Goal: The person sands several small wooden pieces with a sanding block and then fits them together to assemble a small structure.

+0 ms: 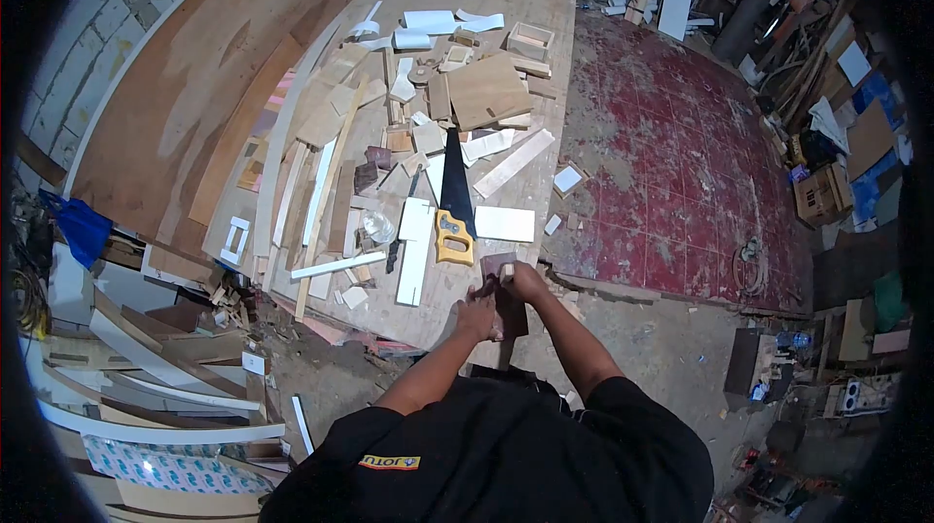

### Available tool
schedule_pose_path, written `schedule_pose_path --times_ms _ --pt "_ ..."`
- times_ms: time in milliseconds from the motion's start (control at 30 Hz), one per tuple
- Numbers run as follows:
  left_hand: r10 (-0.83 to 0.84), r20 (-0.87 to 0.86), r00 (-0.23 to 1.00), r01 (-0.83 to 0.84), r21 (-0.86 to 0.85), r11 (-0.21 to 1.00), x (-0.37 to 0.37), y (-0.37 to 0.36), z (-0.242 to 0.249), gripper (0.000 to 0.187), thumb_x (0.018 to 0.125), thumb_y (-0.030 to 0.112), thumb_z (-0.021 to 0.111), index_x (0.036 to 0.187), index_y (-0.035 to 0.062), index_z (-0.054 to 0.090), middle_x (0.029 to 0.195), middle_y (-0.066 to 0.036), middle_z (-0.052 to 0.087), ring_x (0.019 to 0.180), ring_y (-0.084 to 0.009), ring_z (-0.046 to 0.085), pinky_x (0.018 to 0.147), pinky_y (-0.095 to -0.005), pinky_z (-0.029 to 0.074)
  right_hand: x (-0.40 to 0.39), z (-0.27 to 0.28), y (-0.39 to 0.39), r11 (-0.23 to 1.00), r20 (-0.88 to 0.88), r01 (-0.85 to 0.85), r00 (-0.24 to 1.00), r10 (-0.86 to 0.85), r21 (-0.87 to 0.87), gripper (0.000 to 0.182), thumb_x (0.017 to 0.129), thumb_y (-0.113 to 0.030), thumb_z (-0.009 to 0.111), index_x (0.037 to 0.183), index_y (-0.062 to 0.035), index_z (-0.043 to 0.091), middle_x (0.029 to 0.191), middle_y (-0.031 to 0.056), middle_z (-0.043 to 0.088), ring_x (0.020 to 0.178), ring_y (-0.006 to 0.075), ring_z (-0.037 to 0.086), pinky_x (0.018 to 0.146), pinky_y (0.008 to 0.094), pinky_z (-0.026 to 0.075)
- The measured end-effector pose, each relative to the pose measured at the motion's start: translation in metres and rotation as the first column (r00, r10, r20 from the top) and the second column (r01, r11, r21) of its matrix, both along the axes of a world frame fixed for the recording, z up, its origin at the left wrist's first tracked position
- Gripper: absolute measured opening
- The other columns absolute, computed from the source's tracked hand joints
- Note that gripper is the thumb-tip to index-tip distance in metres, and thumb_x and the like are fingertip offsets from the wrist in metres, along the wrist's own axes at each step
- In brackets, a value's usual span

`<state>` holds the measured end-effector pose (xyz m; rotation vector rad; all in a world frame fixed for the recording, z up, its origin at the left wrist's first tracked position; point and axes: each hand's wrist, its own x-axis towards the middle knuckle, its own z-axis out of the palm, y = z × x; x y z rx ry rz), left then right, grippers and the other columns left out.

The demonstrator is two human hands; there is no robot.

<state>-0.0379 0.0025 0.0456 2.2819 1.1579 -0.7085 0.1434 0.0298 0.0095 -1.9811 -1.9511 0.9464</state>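
Pinching the dark brown sheet (512, 315) near its far end, the right hand (526, 282) sits curled just beyond the left hand (474, 316), whose grip I can't tell, and the sheet between them should handle light and bendy, best held by opposite edges.

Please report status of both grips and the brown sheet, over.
Left grip, right grip: both on brown sheet. Positioned at table edge. Saw close ahead.

We read "JOTU" on the yellow-and-red patch (390, 463) of the black shirt (525, 455); we cannot tell whether more letters follow. The turquoise print on the wrap (165, 465) at lower left we cannot make out.
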Motion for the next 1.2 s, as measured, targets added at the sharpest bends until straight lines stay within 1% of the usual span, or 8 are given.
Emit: schedule_pose_path --times_ms 100,200,233,800,867,900,1000,1200 --pt "-0.013 0.072 0.997 0.005 0.113 0.994 -0.004 -0.005 0.026 0.111 0.069 0.051 0.076 0.152 0.014 0.011 0.16 -0.003 0.002 0.142 -0.0387 0.021 0.1 -0.0581 0.035 -0.012 0.017 -0.041 0.991 -0.245 0.015 0.969 0.017 0.13 0.018 0.076 -0.021 0.064 0.088 -0.0069 0.063 0.087 0.0201 0.064 0.083 0.0405 0.061 0.072 0.0449 0.05" --pt "0.012 0.15 0.989 -0.059 0.311 0.949 -0.003 -0.009 -0.068 0.106 0.073 0.045 0.074 0.152 0.0144 0.011 0.16 -0.003 -0.003 0.142 -0.0402 0.02 0.1 -0.0574 0.036 -0.025 0.033 -0.098 0.972 -0.196 -0.122 0.967 0.162 0.2 0.019 0.075 -0.023 0.067 0.086 -0.0082 0.063 0.084 0.0191 0.062 0.081 0.0383 0.061 0.071 0.0447 0.049" --pt "-0.026 0.056 0.998 0.017 0.153 0.988 -0.003 -0.005 -0.002 0.102 0.075 0.038 0.074 0.152 0.0134 0.011 0.16 -0.002 0.0 0.142 -0.0402 0.02 0.1 -0.0573 0.037 -0.022 0.015 -0.11 0.975 -0.198 -0.113 0.969 0.15 0.19 0.019 0.075 -0.023 0.067 0.086 -0.0082 0.063 0.084 0.0191 0.062 0.081 0.0383 0.061 0.071 0.0447 0.049" --pt "-0.037 0.0 0.999 0.037 0.09 0.995 -0.001 -0.005 0.028 0.11 0.069 0.053 0.075 0.151 0.0127 0.015 0.159 -0.005 0.01 0.142 -0.0361 0.022 0.1 -0.0559 0.037 -0.015 0.017 -0.04 0.998 0.005 0.017 1.0 -0.017 0.058 0.027 0.072 -0.028 0.071 0.091 -0.0085 0.066 0.094 0.0203 0.065 0.087 0.0388 0.064 0.074 0.0465 0.051" --pt "0.016 0.089 0.996 -0.033 0.183 0.983 -0.003 -0.006 0.0 0.112 0.067 0.052 0.077 0.151 0.014 0.013 0.16 -0.004 0.004 0.142 -0.0365 0.021 0.1 -0.0564 0.036 -0.02 0.043 -0.078 0.99 -0.038 -0.131 0.991 0.129 -0.053 0.027 0.074 -0.034 0.067 0.094 -0.0163 0.064 0.095 0.0132 0.065 0.089 0.0359 0.063 0.073 0.0465 0.05" --pt "-0.103 0.23 0.968 -0.112 0.759 0.641 -0.006 -0.017 -0.107 0.114 0.065 0.051 0.078 0.152 0.0141 0.013 0.16 -0.003 0.002 0.142 -0.0379 0.02 0.102 -0.0578 0.035 -0.018 0.018 -0.099 0.973 -0.063 -0.172 0.981 0.183 0.152 0.025 0.075 -0.034 0.067 0.093 -0.0176 0.063 0.094 0.0117 0.063 0.088 0.0353 0.063 0.073 0.0466 0.051" --pt "0.001 0.133 0.991 -0.04 0.291 0.956 -0.005 -0.008 -0.06 0.114 0.065 0.051 0.078 0.151 0.0143 0.014 0.16 -0.002 0.0 0.143 -0.0378 0.019 0.102 -0.0585 0.034 -0.022 0.03 -0.107 0.989 0.061 -0.134 0.99 0.131 0.056 0.022 0.078 -0.033 0.062 0.093 -0.0168 0.062 0.093 0.0119 0.062 0.087 0.0355 0.063 0.069 0.0469 0.051" --pt "-0.002 0.067 0.998 -0.003 0.078 0.997 -0.003 -0.002 0.024 0.108 0.067 0.052 0.076 0.151 0.0207 0.017 0.16 -0.001 -0.003 0.143 -0.0384 0.016 0.101 -0.0597 0.034 -0.004 0.056 -0.034 0.974 0.173 -0.214 0.959 0.225 -0.079 0.027 0.08 -0.038 0.059 0.092 -0.0149 0.067 0.093 0.0162 0.064 0.087 0.037 0.064 0.072 0.0471 0.051"
